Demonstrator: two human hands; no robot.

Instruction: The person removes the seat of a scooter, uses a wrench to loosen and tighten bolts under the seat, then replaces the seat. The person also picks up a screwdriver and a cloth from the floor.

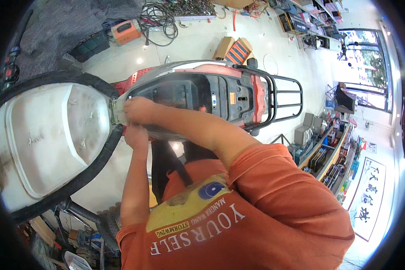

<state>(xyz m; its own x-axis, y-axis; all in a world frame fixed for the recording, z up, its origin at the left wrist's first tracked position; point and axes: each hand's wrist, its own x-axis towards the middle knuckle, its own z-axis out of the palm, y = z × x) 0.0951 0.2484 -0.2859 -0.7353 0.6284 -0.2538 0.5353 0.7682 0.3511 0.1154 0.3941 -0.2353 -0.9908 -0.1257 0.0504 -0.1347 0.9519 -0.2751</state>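
A red scooter body [220, 94] with an open underseat compartment [171, 90] stands ahead. Its seat [49, 135] is flipped open to the left, pale underside up with a black rim, joined by a metal hinge [116, 112]. My right hand [139, 109] is at the hinge end of the compartment, fingers curled on something small I cannot make out. Directly below it, my left hand [136, 135] reaches up to the same hinge area, its fingertips hidden. A black rear rack [288, 92] extends to the right.
An orange machine [125, 32], coiled cables [159, 22] and a cardboard box with orange items [238, 50] lie on the tiled floor behind. Shelves of tools and boxes [328, 157] line the right side. Assorted parts and scrap [45, 236] sit at lower left.
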